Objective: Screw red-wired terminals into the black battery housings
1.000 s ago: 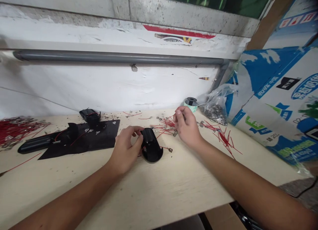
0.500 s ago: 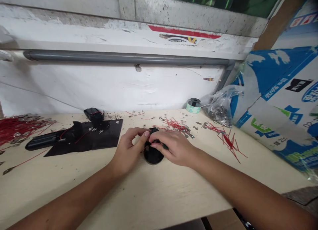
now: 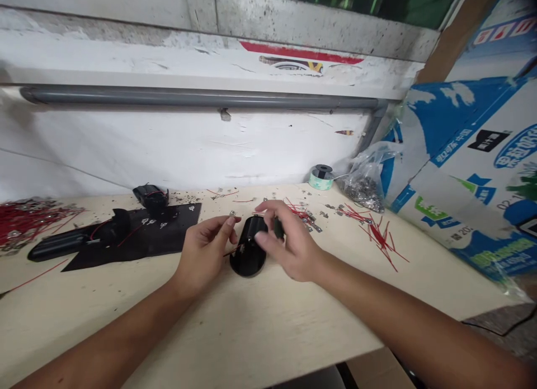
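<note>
Near the middle of the counter (image 3: 293, 327), a black plastic housing (image 3: 248, 253) rests on the bare wood, its long axis tilted toward 1 o'clock, with a short red wire (image 3: 232, 253) leaving its lower left side. At 10 o'clock of the housing, the left hand (image 3: 203, 252) holds its left fingers (image 3: 220, 224) bunched toward the thumb, just beside a small metal terminal (image 3: 232, 213); whether they pinch it cannot be told. From 2 o'clock, the right hand (image 3: 291, 246) curves its right fingers (image 3: 272, 206) over the far end of the housing, with a small dark piece (image 3: 277, 228) among them; the firmness of this grip cannot be told. At 9 o'clock lies a black sheet (image 3: 168, 235); at 1 o'clock, loose red wires (image 3: 302, 212); at 2 o'clock, a plastic bag of metal terminals (image 3: 363, 190). Risks: a tug on the thin wire could swing the housing or pull the wire free. A loose pinch could drop the terminal among similar scattered ones. Knuckles moving toward 1 o'clock could snag the loose wires.
</note>
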